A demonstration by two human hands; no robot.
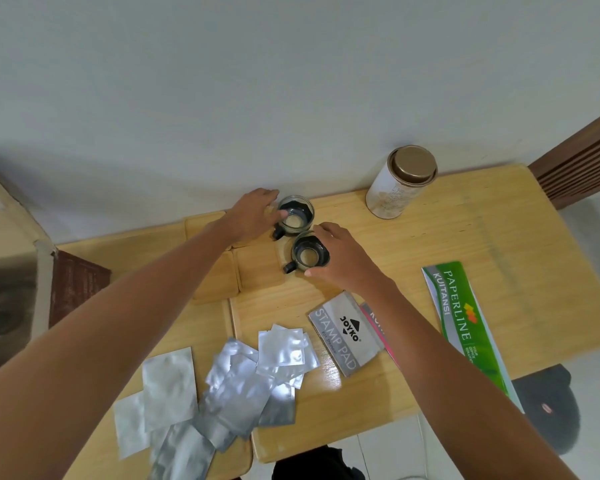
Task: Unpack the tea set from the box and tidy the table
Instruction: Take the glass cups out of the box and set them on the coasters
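Head view: two glass cups stand upright on the wooden surface, each with a black hexagonal insert. Far cup, handle toward the viewer, is pinched at its rim by the left hand. Near cup, handle pointing left, sits inside the curled fingers of the right hand. Square wooden coasters lie beside them; a cylindrical tin stands apart; crinkled foil sachets lie nearer.

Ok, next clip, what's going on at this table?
A person is setting out two small glass cups. The left hand holds the far cup near the wall, and the right hand grips the near cup beside the wooden coasters. A tea tin stands at the back, and foil sachets, a stamp pad box and a receipt book lie on the table.
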